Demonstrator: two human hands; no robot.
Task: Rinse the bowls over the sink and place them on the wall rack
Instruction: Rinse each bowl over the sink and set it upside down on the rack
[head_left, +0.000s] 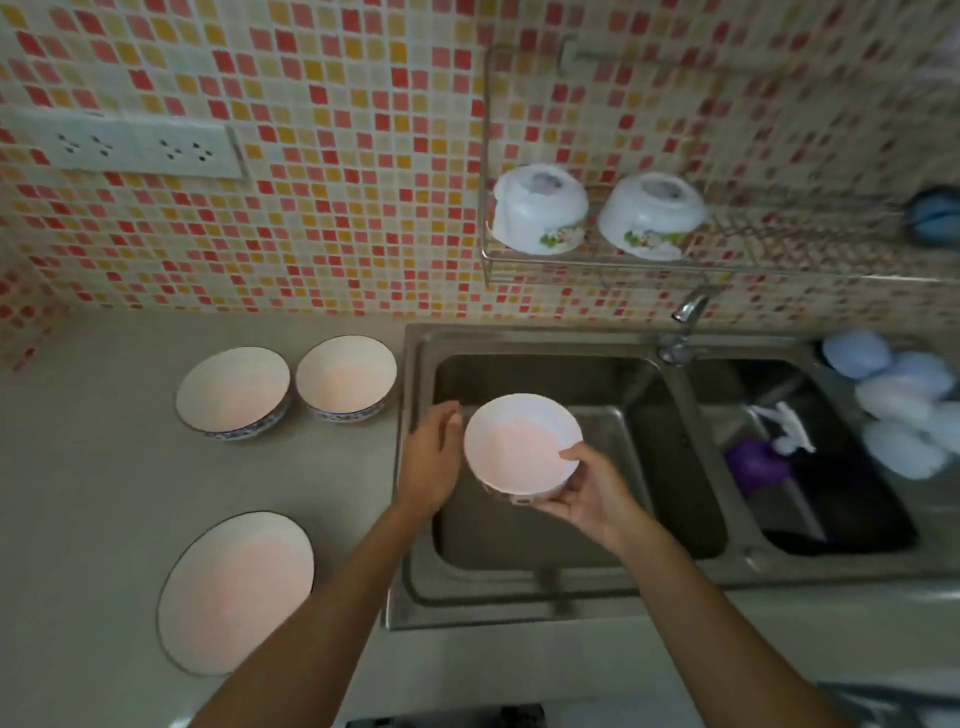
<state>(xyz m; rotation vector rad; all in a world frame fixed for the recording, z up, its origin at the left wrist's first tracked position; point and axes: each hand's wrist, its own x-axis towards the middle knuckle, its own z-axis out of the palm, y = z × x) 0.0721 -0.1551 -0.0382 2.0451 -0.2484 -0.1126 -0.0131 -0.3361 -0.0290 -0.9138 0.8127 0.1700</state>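
My right hand (587, 493) grips a white bowl (514, 441) by its lower right rim, holding it upright over the left basin of the steel sink (519, 597). Just left of the bowl, my left hand (431, 457) hovers with fingers apart, beside the rim and holding nothing. Two white bowls with blue-patterned rims (234, 389) (345, 374) stand on the counter left of the sink. On the wire wall rack (613, 257) above the sink, two white flowered bowls (540, 208) (652, 213) lie upside down.
A large white plate (236, 590) lies on the counter at the near left. The faucet (685, 322) stands behind the sink divider. The right basin holds dark items and a purple object (758, 462). Blue-white scrubbers (898, 400) sit at far right. Wall sockets (130, 145) are upper left.
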